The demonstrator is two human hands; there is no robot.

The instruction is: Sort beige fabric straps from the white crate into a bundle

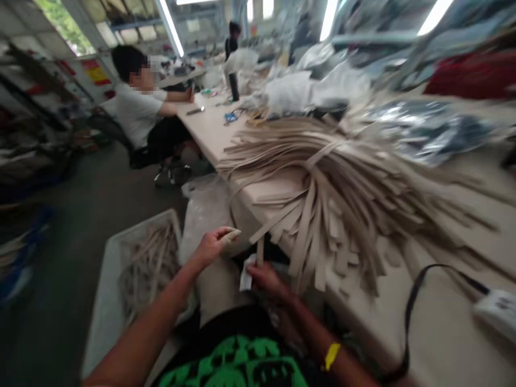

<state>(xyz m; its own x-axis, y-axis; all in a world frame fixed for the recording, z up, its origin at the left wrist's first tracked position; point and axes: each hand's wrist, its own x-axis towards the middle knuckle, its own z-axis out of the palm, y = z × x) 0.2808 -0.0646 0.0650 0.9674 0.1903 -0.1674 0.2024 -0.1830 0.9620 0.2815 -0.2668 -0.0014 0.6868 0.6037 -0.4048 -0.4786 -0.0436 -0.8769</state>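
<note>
My left hand (pixel 212 247) is closed in a pinch above my lap. A small pale piece shows at its fingertips; blur hides whether it is a strap end. Just to its right and lower, my right hand (pixel 268 278) grips a beige strap (pixel 260 251), which sticks up from the fingers. A white scrap (pixel 246 275), paper or cloth, is also at the right fingers. Beside the hands, a large bundle of beige straps (pixel 338 177) is tied around its middle and lies on the table, with many ends hanging over the edge.
A white bin (pixel 102 279) with loose beige straps stands at my left. A power strip (pixel 497 312) with a black cable lies on the table (pixel 439 328) at right. Plastic bags (pixel 290 91) are piled farther back. A person (pixel 137 102) sits at the table's far left side.
</note>
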